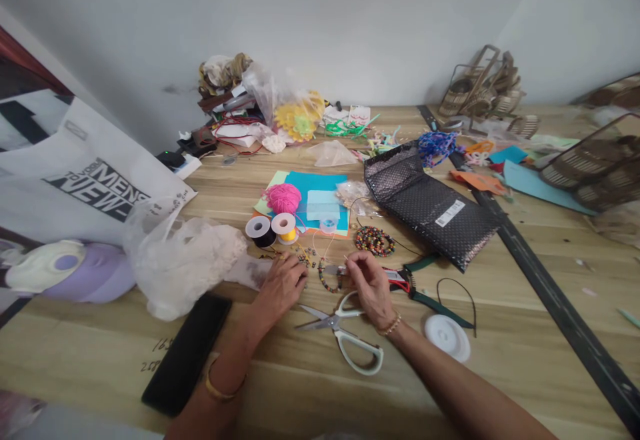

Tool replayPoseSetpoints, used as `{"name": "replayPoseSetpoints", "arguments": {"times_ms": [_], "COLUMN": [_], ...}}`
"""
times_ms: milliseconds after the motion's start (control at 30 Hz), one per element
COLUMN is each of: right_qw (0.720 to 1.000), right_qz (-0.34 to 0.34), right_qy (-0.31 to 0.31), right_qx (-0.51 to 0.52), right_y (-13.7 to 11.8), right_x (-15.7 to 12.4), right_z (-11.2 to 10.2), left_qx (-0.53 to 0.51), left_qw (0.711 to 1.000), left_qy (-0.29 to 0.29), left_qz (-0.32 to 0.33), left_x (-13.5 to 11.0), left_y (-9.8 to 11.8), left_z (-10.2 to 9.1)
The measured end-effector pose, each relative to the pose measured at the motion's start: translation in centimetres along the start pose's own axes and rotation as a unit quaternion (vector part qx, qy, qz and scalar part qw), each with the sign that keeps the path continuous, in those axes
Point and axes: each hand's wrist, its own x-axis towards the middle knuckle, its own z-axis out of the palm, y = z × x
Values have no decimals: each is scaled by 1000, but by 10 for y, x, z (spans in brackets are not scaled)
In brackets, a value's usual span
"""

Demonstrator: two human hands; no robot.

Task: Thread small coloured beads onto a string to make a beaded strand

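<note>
My right hand (371, 285) is closed in a pinch on the end of a thin thread, beside a partly beaded strand (329, 281) that curves on the table. My left hand (286, 281) rests palm down, its fingers extended over small loose beads (306, 253); whether it touches a bead is hidden. Below and between the hands lie scissors (334, 322) with pale handles, blades spread. A coil of multicoloured beads (375, 241) sits beyond my right hand. Partly behind that hand are green-handled pliers (435, 303).
Black (261, 231) and yellow (285, 228) thread spools and pink yarn (283, 198) stand behind my left hand. A black bubble mailer (430, 207) lies right. A white disc (447, 338), black phone-like slab (187, 353) and plastic bag (175, 260) lie around my forearms.
</note>
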Motion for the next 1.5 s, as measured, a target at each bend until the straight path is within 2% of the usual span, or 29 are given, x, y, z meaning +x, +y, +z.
{"name": "replayPoseSetpoints", "arguments": {"times_ms": [100, 200, 367, 433, 600, 833, 1067, 1300, 1367, 1500], "right_qw": [1000, 1000, 997, 994, 982, 974, 969, 967, 967, 967], "right_qz": [2, -5, -47, -69, -134, -168, -183, -198, -199, -201], "right_qy": [-10, -19, -40, -63, -104, -119, -134, -137, -140, -139], "right_qx": [0, -3, -41, -55, -89, -91, -93, -81, -78, -75], "right_y": [2, 3, -1, -5, -11, -10, -9, -8, -8, -9], "right_x": [-1, -1, -4, -5, -6, -7, -6, -5, -5, -4], "right_z": [0, 0, 0, 0, -1, -1, -1, -1, 0, 0], "left_qx": [-2, -39, -188, -273, -449, -564, -634, -675, -680, -668], "left_qw": [1000, 999, 979, 957, 874, 795, 740, 698, 693, 708], "left_qy": [-6, 12, 76, 76, 25, 14, 4, -4, -7, -13], "left_qz": [-2, -3, -24, -65, -183, -222, -225, -240, -239, -230], "left_x": [0, 1, 4, 5, 6, 9, 10, 11, 11, 11], "left_y": [-1, -1, 4, 7, 12, 11, 16, 18, 19, 19], "left_z": [0, 0, -4, -5, -1, 10, 10, 12, 13, 13]}}
